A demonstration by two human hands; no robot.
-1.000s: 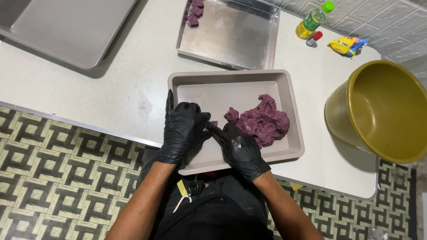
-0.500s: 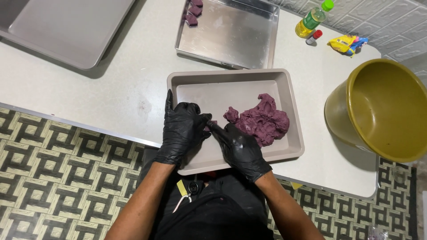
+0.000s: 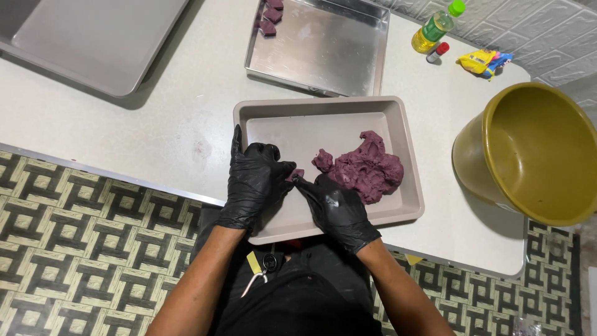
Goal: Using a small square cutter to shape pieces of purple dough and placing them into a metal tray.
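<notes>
Both my hands wear black gloves and meet over the near left part of a beige plastic tray (image 3: 323,107). My left hand (image 3: 255,177) and my right hand (image 3: 333,208) pinch a small piece of purple dough (image 3: 295,174) between their fingertips. A large lump of the same purple dough (image 3: 364,168) lies in the tray just right of my hands, touching my right hand's fingers.
A metal pan (image 3: 323,46) with a few purple dough pieces (image 3: 268,14) sits behind the tray. Another large metal tray (image 3: 93,40) lies far left. An olive-yellow basin (image 3: 535,155) stands right. A bottle (image 3: 435,26) and a yellow packet (image 3: 482,61) are at the back.
My hands stay in the same spot over the tray, fingers shifting slightly around the small dough piece. The large lump has not moved.
</notes>
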